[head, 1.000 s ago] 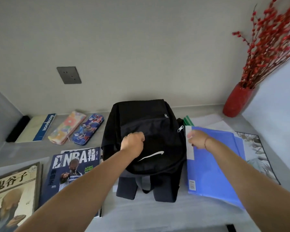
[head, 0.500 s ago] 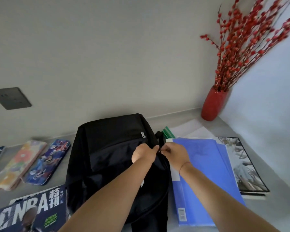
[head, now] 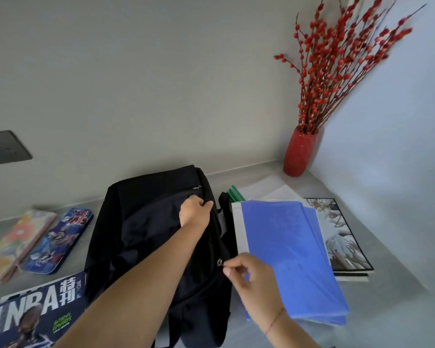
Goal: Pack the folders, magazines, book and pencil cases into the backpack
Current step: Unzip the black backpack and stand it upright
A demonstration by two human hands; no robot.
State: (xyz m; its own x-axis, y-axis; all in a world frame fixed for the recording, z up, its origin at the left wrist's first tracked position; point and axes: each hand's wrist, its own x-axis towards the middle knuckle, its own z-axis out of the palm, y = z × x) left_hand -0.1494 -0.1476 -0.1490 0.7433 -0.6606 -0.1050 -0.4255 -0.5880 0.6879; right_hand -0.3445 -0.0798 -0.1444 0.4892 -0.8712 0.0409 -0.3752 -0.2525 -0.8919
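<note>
A black backpack (head: 146,232) lies flat in the middle of the grey table. My left hand (head: 195,213) grips the fabric near its top right edge. My right hand (head: 246,275) pinches the zipper pull (head: 220,262) partway down the bag's right side. Blue folders (head: 286,249) are stacked to the right of the bag, with a green folder (head: 235,193) peeking out behind them. A magazine (head: 342,234) lies under the folders' right edge. On the left lie a floral pencil case (head: 15,243), a cartoon-print pencil case (head: 58,241) and an NBA magazine (head: 33,315).
A red vase (head: 299,153) with red berry branches stands in the back right corner where two walls meet. A dark wall socket (head: 4,146) sits on the back wall at left. Bare table (head: 387,310) shows at the front right.
My right hand has pulled the zipper pull from near the bag's top down along its right side. My left hand stays at the top edge. The view has shifted slightly.
</note>
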